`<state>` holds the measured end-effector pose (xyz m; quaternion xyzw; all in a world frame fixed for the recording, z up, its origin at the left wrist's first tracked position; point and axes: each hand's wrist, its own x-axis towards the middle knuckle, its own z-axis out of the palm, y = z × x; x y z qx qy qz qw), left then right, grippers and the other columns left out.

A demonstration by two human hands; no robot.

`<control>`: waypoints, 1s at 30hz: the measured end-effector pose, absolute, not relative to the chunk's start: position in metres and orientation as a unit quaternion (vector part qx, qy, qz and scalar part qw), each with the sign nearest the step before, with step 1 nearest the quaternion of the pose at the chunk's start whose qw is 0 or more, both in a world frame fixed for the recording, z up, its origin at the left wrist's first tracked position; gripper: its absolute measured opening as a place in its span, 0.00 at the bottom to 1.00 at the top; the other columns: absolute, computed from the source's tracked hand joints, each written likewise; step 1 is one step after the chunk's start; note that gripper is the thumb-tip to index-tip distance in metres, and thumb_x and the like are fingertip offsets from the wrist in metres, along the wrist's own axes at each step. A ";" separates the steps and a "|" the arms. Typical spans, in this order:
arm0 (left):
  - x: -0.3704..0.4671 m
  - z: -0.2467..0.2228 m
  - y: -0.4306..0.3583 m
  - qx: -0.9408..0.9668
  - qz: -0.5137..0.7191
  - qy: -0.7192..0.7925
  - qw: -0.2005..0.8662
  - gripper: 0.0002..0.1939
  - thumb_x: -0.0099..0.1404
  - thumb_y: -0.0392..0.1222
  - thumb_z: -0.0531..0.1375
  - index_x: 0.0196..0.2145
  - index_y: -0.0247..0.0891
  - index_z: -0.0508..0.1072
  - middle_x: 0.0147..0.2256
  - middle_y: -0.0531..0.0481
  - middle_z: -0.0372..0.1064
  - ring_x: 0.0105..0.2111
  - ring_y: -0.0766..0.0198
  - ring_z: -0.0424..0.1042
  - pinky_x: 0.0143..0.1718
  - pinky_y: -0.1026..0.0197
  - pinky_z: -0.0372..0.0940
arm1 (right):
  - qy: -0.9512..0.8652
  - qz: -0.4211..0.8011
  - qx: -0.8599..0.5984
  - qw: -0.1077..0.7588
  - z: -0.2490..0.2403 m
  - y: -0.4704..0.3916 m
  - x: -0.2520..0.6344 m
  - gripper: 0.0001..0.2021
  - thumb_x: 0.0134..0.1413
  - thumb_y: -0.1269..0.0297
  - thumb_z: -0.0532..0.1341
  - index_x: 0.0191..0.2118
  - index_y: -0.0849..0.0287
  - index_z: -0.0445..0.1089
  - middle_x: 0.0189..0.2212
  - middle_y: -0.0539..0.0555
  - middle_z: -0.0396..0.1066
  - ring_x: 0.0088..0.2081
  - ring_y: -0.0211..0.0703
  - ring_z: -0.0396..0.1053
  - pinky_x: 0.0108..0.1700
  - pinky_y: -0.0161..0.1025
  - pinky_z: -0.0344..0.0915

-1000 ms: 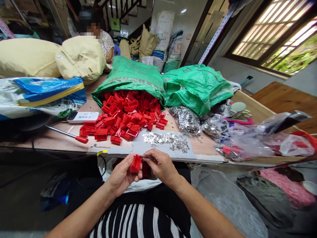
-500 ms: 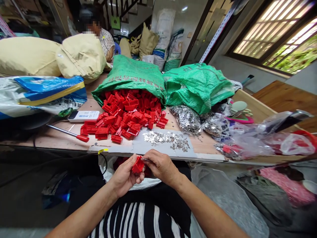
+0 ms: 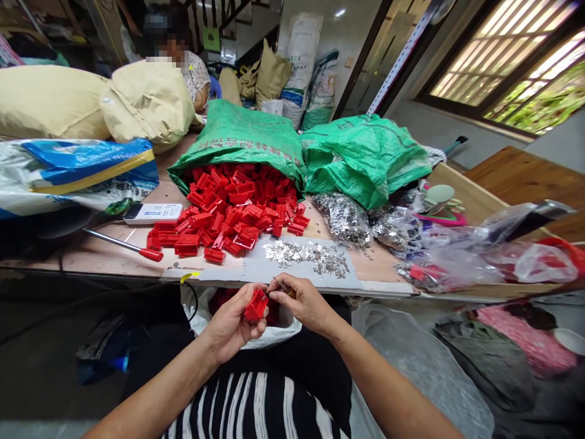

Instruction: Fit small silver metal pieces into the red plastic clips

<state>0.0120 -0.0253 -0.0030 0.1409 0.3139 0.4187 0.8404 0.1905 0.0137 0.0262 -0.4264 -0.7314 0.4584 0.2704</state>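
A red plastic piece (image 3: 256,304) is held in my left hand (image 3: 232,323), between the thumb and fingers, just past the table's front edge. Close beside it, my right hand (image 3: 305,305) is closed on a thin tool (image 3: 287,289) with a brownish handle, its tip side toward the red piece. On the table beyond, many red pieces (image 3: 228,213) spill from a green woven sack (image 3: 251,134). Small silvery metal parts (image 3: 306,256) lie spread on a grey sheet (image 3: 256,268) in front of my hands.
A screwdriver-like rod with a red handle (image 3: 150,253) and a white box (image 3: 155,213) lie left. Bags of metal parts (image 3: 342,221), a second green sack (image 3: 365,155) and a wooden tray (image 3: 484,201) stand right. A person (image 3: 196,76) sits behind beige sacks (image 3: 146,103).
My right hand has shifted slightly right and turned, showing more of the tool. The red piece is tilted a little differently in my left hand.
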 end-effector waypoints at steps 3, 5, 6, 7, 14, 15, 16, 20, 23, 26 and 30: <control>0.013 -0.001 -0.026 0.149 0.418 0.320 0.837 0.12 0.64 0.49 0.58 0.42 0.39 0.68 0.28 0.50 0.69 0.21 0.70 0.70 0.19 0.71 0.61 | -0.736 0.458 -0.425 0.262 0.024 0.013 0.188 0.02 0.56 0.67 0.59 0.33 0.59 0.68 0.28 0.48 0.70 0.31 0.36 0.65 0.35 0.31 0.61; 0.014 0.000 -0.026 0.150 0.412 0.325 0.838 0.13 0.63 0.49 0.59 0.42 0.39 0.68 0.27 0.50 0.69 0.20 0.70 0.69 0.18 0.71 0.60 | -0.739 0.449 -0.431 0.259 0.023 0.014 0.187 0.02 0.55 0.66 0.60 0.33 0.59 0.68 0.27 0.47 0.69 0.30 0.36 0.65 0.35 0.31 0.61; 0.014 0.000 -0.026 0.150 0.409 0.327 0.839 0.13 0.63 0.49 0.59 0.42 0.39 0.68 0.27 0.50 0.69 0.20 0.70 0.69 0.18 0.71 0.60 | -0.741 0.442 -0.434 0.258 0.023 0.014 0.187 0.02 0.55 0.66 0.60 0.33 0.58 0.68 0.27 0.47 0.69 0.30 0.36 0.65 0.34 0.31 0.61; 0.014 -0.001 -0.026 0.148 0.408 0.327 0.839 0.13 0.63 0.48 0.59 0.42 0.39 0.68 0.27 0.50 0.69 0.20 0.69 0.69 0.18 0.71 0.60 | -0.745 0.434 -0.437 0.256 0.023 0.014 0.187 0.02 0.55 0.66 0.60 0.33 0.58 0.68 0.27 0.47 0.70 0.30 0.36 0.65 0.34 0.31 0.61; 0.016 -0.003 -0.025 0.134 0.429 0.333 0.829 0.10 0.62 0.46 0.61 0.37 0.39 0.66 0.27 0.52 0.68 0.21 0.70 0.70 0.20 0.70 0.62 | -0.780 0.368 -0.452 0.227 0.027 0.011 0.186 0.03 0.56 0.68 0.59 0.32 0.58 0.68 0.27 0.49 0.71 0.29 0.37 0.65 0.32 0.31 0.60; 0.017 -0.002 -0.025 0.133 0.431 0.335 0.827 0.10 0.62 0.46 0.61 0.36 0.39 0.66 0.27 0.53 0.68 0.21 0.70 0.70 0.20 0.70 0.63 | -0.783 0.361 -0.455 0.224 0.027 0.010 0.185 0.04 0.56 0.68 0.59 0.31 0.58 0.68 0.27 0.49 0.70 0.29 0.36 0.65 0.32 0.31 0.59; 0.017 -0.001 -0.025 0.134 0.431 0.338 0.826 0.10 0.62 0.47 0.61 0.36 0.39 0.65 0.27 0.53 0.68 0.21 0.70 0.70 0.20 0.70 0.63 | -0.784 0.357 -0.458 0.221 0.028 0.010 0.185 0.04 0.56 0.68 0.58 0.31 0.58 0.68 0.26 0.49 0.70 0.28 0.36 0.64 0.31 0.30 0.59; 0.019 0.000 -0.026 0.151 0.429 0.340 0.823 0.11 0.62 0.47 0.61 0.37 0.40 0.64 0.28 0.54 0.68 0.20 0.71 0.69 0.19 0.70 0.62 | -0.779 0.354 -0.470 0.215 0.028 0.008 0.182 0.04 0.55 0.70 0.58 0.29 0.59 0.67 0.23 0.47 0.67 0.26 0.34 0.61 0.28 0.30 0.56; 0.019 0.000 -0.027 0.167 0.429 0.341 0.819 0.12 0.62 0.48 0.60 0.37 0.40 0.63 0.28 0.54 0.68 0.20 0.71 0.69 0.19 0.70 0.61 | -0.774 0.352 -0.477 0.223 0.027 0.006 0.180 0.05 0.54 0.70 0.57 0.28 0.59 0.66 0.22 0.46 0.65 0.25 0.34 0.59 0.28 0.30 0.54; 0.019 -0.001 -0.026 0.174 0.435 0.344 0.814 0.12 0.62 0.49 0.60 0.37 0.40 0.63 0.29 0.54 0.67 0.20 0.71 0.69 0.19 0.70 0.61 | -0.770 0.351 -0.479 0.234 0.026 0.005 0.179 0.04 0.54 0.70 0.57 0.28 0.59 0.66 0.22 0.46 0.65 0.24 0.33 0.58 0.28 0.30 0.54; 0.019 -0.003 -0.025 0.197 0.437 0.340 0.809 0.13 0.63 0.50 0.59 0.36 0.40 0.62 0.29 0.55 0.67 0.19 0.71 0.69 0.17 0.71 0.59 | -0.774 0.347 -0.480 0.225 0.027 0.006 0.178 0.04 0.53 0.70 0.57 0.29 0.59 0.66 0.22 0.46 0.64 0.24 0.33 0.58 0.27 0.30 0.53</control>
